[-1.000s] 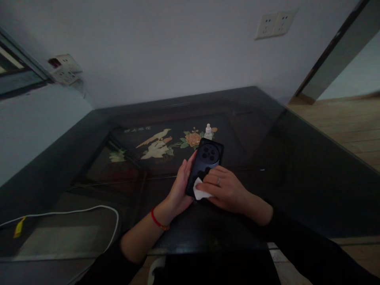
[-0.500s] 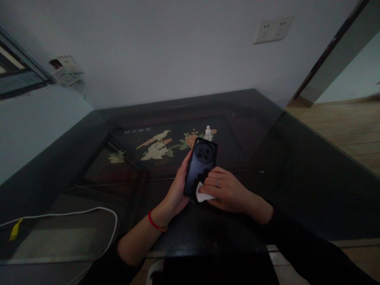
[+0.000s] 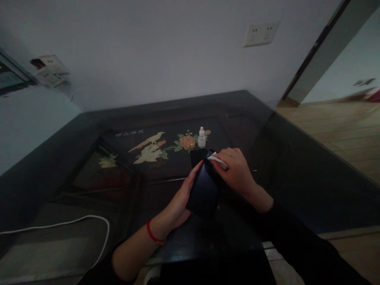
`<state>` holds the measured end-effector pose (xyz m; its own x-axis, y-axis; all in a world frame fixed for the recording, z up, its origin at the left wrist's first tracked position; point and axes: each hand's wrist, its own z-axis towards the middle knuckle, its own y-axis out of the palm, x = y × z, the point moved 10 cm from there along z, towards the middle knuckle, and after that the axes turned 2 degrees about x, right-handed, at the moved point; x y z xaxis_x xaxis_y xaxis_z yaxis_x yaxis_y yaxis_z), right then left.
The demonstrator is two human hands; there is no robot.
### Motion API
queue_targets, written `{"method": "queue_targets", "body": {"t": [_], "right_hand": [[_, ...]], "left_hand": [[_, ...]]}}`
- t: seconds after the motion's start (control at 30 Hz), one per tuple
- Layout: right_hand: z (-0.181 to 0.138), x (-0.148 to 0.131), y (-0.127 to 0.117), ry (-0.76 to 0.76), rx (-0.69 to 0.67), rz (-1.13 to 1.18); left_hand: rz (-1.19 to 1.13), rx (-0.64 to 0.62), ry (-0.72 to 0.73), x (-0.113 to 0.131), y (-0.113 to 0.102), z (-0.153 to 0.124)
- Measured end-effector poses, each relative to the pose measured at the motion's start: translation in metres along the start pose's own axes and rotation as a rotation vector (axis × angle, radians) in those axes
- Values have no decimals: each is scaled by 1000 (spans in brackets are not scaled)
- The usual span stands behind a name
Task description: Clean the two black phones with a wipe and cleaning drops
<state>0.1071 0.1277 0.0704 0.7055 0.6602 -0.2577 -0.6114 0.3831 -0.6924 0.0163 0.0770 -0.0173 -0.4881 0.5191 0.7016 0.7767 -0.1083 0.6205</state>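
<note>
A dark smartphone (image 3: 203, 192) with its back towards me is gripped along its left side by my left hand (image 3: 178, 202), fingers closed round it. At the phone's top end, my right hand (image 3: 239, 170) pinches a folded white tissue (image 3: 219, 161) against the camera area, which is mostly hidden. A dark flat patch shows just behind the phone's top; I cannot make out what it is. Beyond the phone, a small clear dropper bottle (image 3: 202, 139) with a white top stands upright on the dark table (image 3: 160, 194).
The glossy tabletop bears a bird and flower picture (image 3: 151, 152). A white cable (image 3: 101, 217) curves over the left front. A wall with a double socket (image 3: 261, 34) rises behind the table, and more sockets (image 3: 52, 71) are at the left corner.
My right hand has moved with the tissue from the phone's lower right up to its camera end. The phone has shifted slightly towards me, and the whole dropper bottle now shows.
</note>
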Motion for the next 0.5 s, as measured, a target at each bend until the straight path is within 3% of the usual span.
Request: {"method": "queue_targets", "body": {"t": [0.2, 0.3, 0.5], "right_hand": [[-4, -25, 8, -186, -171, 99], [-6, -20, 13, -187, -252, 12], [1, 4, -2, -39, -76, -225]], "left_hand": [[16, 51, 66, 10, -6, 0], [35, 88, 123, 18, -12, 0], [96, 50, 119, 13, -7, 0]]}}
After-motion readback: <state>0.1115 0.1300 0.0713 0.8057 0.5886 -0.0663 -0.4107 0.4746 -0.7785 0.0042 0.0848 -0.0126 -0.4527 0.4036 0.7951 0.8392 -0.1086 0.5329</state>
